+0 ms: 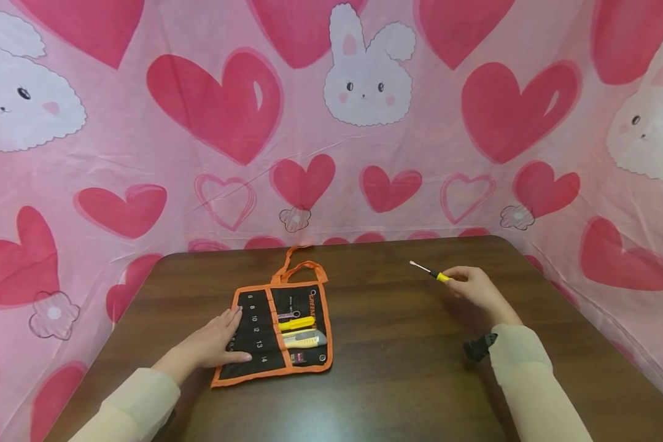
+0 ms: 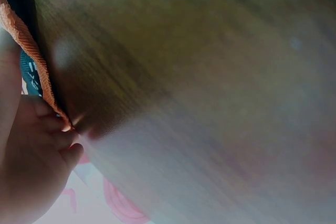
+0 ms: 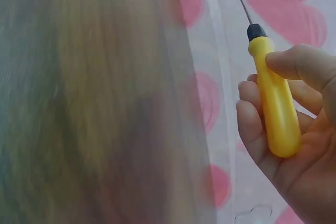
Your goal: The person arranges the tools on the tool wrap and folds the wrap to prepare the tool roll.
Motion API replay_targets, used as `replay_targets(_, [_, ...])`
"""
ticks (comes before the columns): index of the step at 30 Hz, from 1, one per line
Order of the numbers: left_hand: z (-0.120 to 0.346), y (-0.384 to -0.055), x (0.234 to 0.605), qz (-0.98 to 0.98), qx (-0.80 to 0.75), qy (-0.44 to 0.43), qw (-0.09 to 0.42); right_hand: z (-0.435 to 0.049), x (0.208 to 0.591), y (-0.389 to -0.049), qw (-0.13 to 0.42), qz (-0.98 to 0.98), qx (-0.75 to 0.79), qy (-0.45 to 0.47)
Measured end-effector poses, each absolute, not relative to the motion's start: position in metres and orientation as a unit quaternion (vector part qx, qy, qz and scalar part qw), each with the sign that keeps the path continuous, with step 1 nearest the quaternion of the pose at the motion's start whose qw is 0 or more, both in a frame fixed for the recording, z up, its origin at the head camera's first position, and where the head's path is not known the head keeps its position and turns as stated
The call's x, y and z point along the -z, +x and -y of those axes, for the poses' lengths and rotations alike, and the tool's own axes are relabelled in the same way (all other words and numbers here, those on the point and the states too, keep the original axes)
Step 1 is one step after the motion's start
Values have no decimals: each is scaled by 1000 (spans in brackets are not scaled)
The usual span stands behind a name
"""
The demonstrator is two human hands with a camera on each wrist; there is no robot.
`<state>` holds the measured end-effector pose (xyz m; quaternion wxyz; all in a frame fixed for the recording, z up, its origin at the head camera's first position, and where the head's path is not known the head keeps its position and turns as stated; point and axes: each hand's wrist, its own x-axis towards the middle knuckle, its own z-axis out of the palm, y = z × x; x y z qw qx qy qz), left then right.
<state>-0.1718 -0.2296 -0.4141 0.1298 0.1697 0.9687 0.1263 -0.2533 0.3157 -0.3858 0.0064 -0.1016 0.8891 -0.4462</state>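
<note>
A black tool pouch [image 1: 254, 368] with orange trim and printed numbers lies spread on the table. My left hand [image 1: 212, 339] rests on its left part, fingers extended and thumb apart; in the left wrist view the fingers touch the orange edge [image 2: 44, 80]. On the pouch's right side sit a yellow-handled tool [image 1: 297, 323] and a pale yellow and grey utility knife [image 1: 304, 339]. Off to the right, above the table, my right hand [image 1: 477, 293] holds a screwdriver [image 3: 278, 103] by its yellow handle. Its black collar and thin shaft point away from the hand.
The brown wooden table [image 1: 376, 393] has a far edge close to a pink heart-patterned cloth [image 1: 320, 135]. An orange tie strap [image 1: 301, 265] trails from the pouch's far side. A black device [image 1: 477, 348] sits at the right wrist.
</note>
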Motion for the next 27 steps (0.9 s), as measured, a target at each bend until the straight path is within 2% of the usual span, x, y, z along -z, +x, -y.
replay_targets(15, [229,-172,413,-969,-125,170,129,-260,357,-266,-56,-884,435,-163])
replay_targets(27, [229,-171,414,-969,-128,174,125,-224,343,-276,-46,-865,460,-196])
